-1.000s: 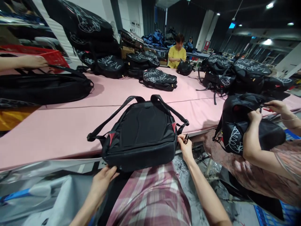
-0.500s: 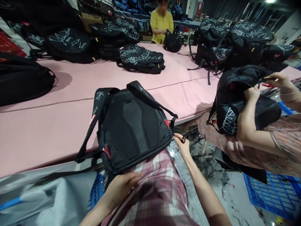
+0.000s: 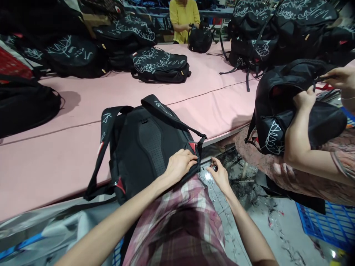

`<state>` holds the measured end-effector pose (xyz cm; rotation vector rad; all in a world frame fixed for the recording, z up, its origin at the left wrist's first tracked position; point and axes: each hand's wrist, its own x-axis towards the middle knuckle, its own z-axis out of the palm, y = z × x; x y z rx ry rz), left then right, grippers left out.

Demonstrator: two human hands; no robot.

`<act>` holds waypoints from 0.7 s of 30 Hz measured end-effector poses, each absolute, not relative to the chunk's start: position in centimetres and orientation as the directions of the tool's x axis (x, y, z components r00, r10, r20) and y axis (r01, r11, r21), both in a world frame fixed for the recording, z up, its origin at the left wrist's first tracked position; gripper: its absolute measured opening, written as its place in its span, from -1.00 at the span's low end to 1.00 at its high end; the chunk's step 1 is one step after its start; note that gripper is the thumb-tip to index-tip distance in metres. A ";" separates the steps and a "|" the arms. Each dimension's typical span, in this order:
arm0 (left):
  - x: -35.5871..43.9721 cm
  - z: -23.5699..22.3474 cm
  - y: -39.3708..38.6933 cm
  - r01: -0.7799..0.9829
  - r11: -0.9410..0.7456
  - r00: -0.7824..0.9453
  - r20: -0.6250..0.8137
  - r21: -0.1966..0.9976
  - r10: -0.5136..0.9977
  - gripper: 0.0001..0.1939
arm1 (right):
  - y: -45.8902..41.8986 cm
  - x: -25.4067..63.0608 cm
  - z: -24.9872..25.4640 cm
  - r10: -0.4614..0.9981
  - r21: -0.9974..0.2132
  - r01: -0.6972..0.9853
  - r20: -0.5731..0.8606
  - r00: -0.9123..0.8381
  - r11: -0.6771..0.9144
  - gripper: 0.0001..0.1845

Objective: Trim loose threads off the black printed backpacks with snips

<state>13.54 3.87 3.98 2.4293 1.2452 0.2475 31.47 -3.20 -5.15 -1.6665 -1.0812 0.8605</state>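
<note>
A black backpack [image 3: 133, 147] lies with its padded back panel up, partly on the pink table and partly over my lap. Its shoulder straps spread toward the far side, and red triangular tabs mark the lower corners. My left hand [image 3: 180, 163] reaches across the panel, its fingers closed on the backpack's right side edge just below the red tab. Just right of that edge, apart from the bag, my right hand [image 3: 220, 174] is closed around a small dark tool [image 3: 215, 167]. The fingers hide most of the tool, so its kind is unclear.
The pink table [image 3: 69, 147] carries a flat backpack [image 3: 161, 65] and piled backpacks [image 3: 249, 40]. At right, a co-worker's hands work on an open backpack [image 3: 269, 99]. A person in yellow [image 3: 184, 18] stands across the table. A blue crate [image 3: 327, 225] sits on the littered floor.
My left hand has moved from my lap up and right onto the backpack's right edge. My right hand has drawn slightly away from the bag. The view has shifted a little.
</note>
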 end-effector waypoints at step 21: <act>16.7 3.4 3.6 0.739 -0.669 0.672 -0.156 0.080 0.723 -0.75 | -2.8 31.7 -1.9 0.970 -0.494 0.852 0.235 -0.064 0.176 -0.81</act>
